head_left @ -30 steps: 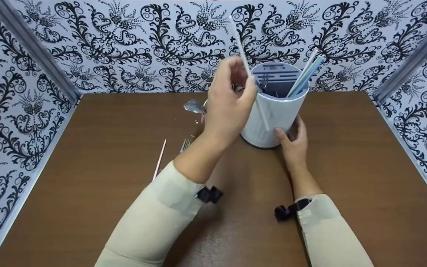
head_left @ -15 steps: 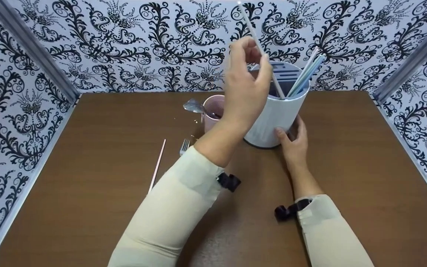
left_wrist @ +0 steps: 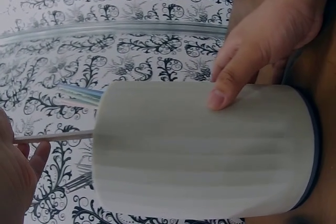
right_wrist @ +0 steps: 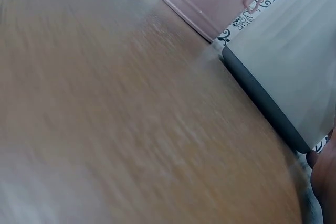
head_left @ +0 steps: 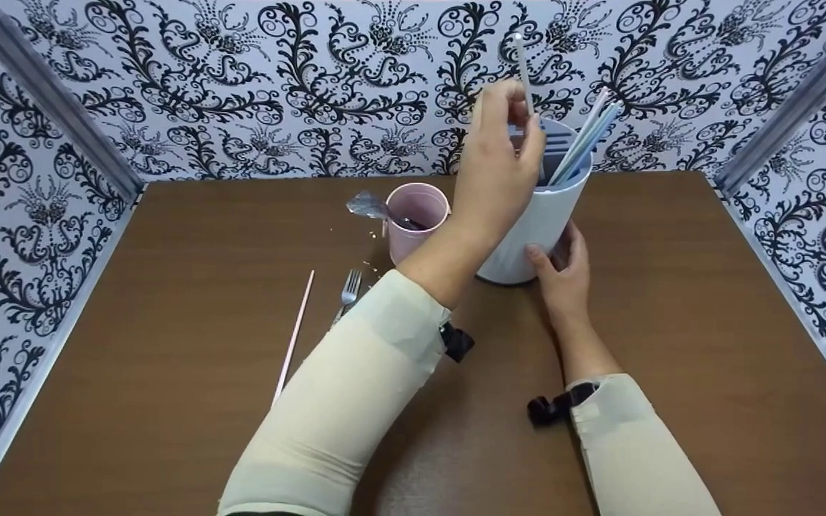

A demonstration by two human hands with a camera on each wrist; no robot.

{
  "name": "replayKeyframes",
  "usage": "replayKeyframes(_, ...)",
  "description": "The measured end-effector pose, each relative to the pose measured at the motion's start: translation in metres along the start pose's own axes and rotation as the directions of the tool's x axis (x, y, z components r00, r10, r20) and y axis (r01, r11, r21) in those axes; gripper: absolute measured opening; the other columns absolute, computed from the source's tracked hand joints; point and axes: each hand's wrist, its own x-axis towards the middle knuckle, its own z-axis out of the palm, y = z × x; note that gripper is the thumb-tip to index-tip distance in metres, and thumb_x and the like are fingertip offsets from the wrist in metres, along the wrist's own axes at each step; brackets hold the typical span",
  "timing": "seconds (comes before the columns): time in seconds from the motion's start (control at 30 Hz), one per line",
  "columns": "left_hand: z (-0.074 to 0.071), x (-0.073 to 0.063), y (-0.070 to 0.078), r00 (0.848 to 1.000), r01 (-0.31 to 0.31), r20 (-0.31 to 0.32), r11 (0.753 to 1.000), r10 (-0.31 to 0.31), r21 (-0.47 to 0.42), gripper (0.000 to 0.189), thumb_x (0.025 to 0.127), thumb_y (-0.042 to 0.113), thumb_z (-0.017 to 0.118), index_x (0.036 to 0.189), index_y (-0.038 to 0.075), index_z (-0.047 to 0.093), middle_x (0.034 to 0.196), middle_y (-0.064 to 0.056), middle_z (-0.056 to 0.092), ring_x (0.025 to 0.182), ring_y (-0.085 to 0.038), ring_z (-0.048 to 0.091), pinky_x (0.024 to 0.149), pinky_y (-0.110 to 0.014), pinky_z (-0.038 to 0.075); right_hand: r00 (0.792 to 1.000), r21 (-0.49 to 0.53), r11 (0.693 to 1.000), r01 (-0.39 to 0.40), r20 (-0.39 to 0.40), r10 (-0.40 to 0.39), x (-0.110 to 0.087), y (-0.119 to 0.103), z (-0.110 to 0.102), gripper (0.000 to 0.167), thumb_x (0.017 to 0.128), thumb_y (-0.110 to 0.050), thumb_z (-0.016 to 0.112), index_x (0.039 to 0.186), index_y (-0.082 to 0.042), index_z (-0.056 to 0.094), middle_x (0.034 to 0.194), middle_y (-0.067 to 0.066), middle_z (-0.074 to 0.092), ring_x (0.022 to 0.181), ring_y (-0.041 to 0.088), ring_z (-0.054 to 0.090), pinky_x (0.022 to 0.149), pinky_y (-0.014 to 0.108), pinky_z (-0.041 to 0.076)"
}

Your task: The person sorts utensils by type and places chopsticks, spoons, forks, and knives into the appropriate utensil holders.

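Note:
My left hand [head_left: 499, 158] pinches a thin pale chopstick [head_left: 524, 68] near the rim of a white cylindrical utensil holder [head_left: 546, 226]. In the left wrist view the chopstick's lower end [left_wrist: 73, 136] passes into the holder, and how deep it goes is hidden. My right hand [head_left: 563, 279] grips the holder low on its right side, thumb on the front wall. Several pink, blue and green chopsticks [head_left: 585, 140] lean at the holder's right inner side. Fork tines [left_wrist: 79, 182] stick out of its mouth in the left wrist view.
A pink cup [head_left: 406, 247] left of the holder has a spoon [head_left: 368, 205] with a clear wrapped end leaning out of it. A pink chopstick [head_left: 295, 333] and a fork [head_left: 350, 289] lie on the brown table [head_left: 169, 322], partly behind my left sleeve. Patterned walls enclose the table.
My left hand has moved right with the chopstick, from beside the holder to over its mouth, and the chopstick has become more upright and dropped lower. The right hand stays on the holder.

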Motion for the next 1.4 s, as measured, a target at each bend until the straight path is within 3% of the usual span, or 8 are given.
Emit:
replayKeyframes(0.17,0.009,0.002,-0.006,0.999,0.028,0.025,0.999,-0.029,0.035,0.02,0.103,0.003,0.055,0.123,0.004,0.053,0.114,-0.011,0.056,0.105,-0.016,0.059,0.089,-0.011,0.051,1.0,-0.015,1.0,-0.004,0.002,0.004,0.003,0.01,-0.002,0.083,0.092,-0.024,0.073,0.161,-0.005,0.031,0.163,0.014,0.039,0.148,0.028,0.042,0.127,0.047,0.032)
replayKeyframes(0.33,0.018,0.006,-0.01,0.997,0.009,0.069,0.992,-0.018,0.126,0.019,0.103,0.004,0.056,0.122,0.004,0.055,0.116,-0.009,0.059,0.107,-0.015,0.06,0.093,-0.01,0.049,1.0,-0.029,1.0,0.006,-0.007,-0.006,0.011,0.029,-0.006,0.083,0.092,-0.031,0.076,0.161,-0.012,0.034,0.163,0.008,0.041,0.148,0.022,0.043,0.126,0.044,0.033)
replayKeyframes(0.57,0.028,0.008,-0.01,0.97,0.065,0.207,0.959,-0.126,0.277,0.022,0.108,0.011,0.049,0.129,0.008,0.054,0.126,-0.006,0.058,0.115,-0.013,0.06,0.099,-0.011,0.047,1.0,0.0,1.0,0.013,-0.01,-0.013,0.012,0.032,-0.005,0.087,0.089,-0.039,0.08,0.16,-0.013,0.036,0.16,0.007,0.044,0.146,0.022,0.045,0.126,0.044,0.034)
replayKeyframes(0.67,0.032,0.007,-0.012,0.968,0.067,0.208,0.943,-0.141,0.325,0.023,0.109,0.012,0.048,0.131,0.01,0.055,0.126,-0.005,0.058,0.115,-0.013,0.06,0.101,-0.014,0.048,1.0,0.003,1.0,0.004,-0.012,-0.004,0.011,0.031,-0.003,0.086,0.09,-0.037,0.079,0.16,-0.013,0.036,0.161,0.006,0.042,0.145,0.02,0.044,0.125,0.041,0.034)
replayKeyframes(0.9,0.038,0.007,-0.017,0.952,0.084,0.239,0.917,-0.189,0.391,0.022,0.111,0.016,0.044,0.13,0.011,0.054,0.126,-0.004,0.059,0.119,-0.015,0.06,0.106,-0.02,0.048,0.999,0.093,0.995,0.033,0.022,-0.035,0.005,0.012,0.002,0.081,0.093,-0.015,0.071,0.161,-0.004,0.03,0.16,0.016,0.04,0.144,0.027,0.045,0.121,0.042,0.037)
replayKeyframes(1.17,0.045,0.008,-0.02,0.938,0.083,0.274,0.907,-0.21,0.412,0.025,0.11,0.009,0.043,0.132,0.01,0.053,0.123,-0.003,0.058,0.115,-0.014,0.06,0.103,-0.023,0.05,1.0,0.032,0.999,0.013,0.013,-0.014,-0.002,0.0,0.003,0.08,0.094,-0.017,0.071,0.161,-0.003,0.03,0.16,0.016,0.04,0.143,0.025,0.044,0.121,0.043,0.037)
replayKeyframes(1.4,0.051,0.01,-0.019,0.925,0.101,0.284,0.883,-0.253,0.458,0.03,0.105,0.005,0.048,0.134,0.012,0.051,0.122,-0.002,0.057,0.115,-0.014,0.059,0.103,-0.024,0.05,1.0,0.031,0.999,0.019,0.018,-0.019,-0.002,0.0,0.0,0.079,0.094,-0.018,0.07,0.161,-0.002,0.03,0.161,0.017,0.038,0.143,0.024,0.044,0.123,0.044,0.035)
